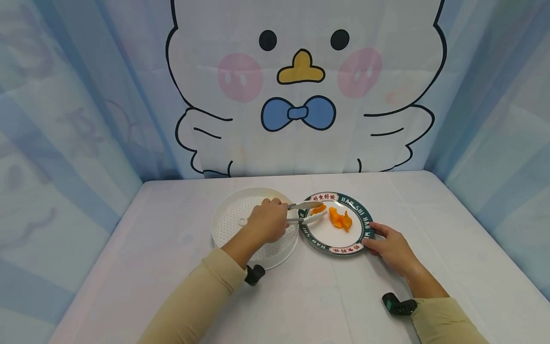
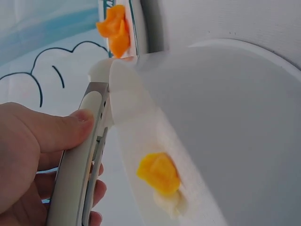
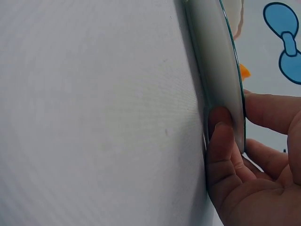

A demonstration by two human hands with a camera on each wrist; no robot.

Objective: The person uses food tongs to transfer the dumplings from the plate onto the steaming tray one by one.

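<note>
My left hand (image 1: 268,220) grips a pair of tongs (image 1: 306,205) with pale handles and white tips. The tips reach over the left side of a round plate (image 1: 320,243) with a dark green patterned rim, and one orange piece (image 1: 318,209) lies between them. Other orange, wavy-edged pieces (image 1: 339,220) sit near the plate's middle. My right hand (image 1: 393,248) pinches the plate's right rim, as the right wrist view shows, with fingers on both faces. Below the left forearm is a white round steamer tray (image 1: 227,212) with a perforated bottom. A yellow-orange piece (image 2: 159,173) shows inside it in the left wrist view.
A white cloth covers the table (image 1: 301,306). Printed curtains (image 1: 301,148) rise behind it and at both sides. Black wrist devices (image 1: 399,305) sit at the sleeve ends. The tray and the plate stand side by side, almost touching.
</note>
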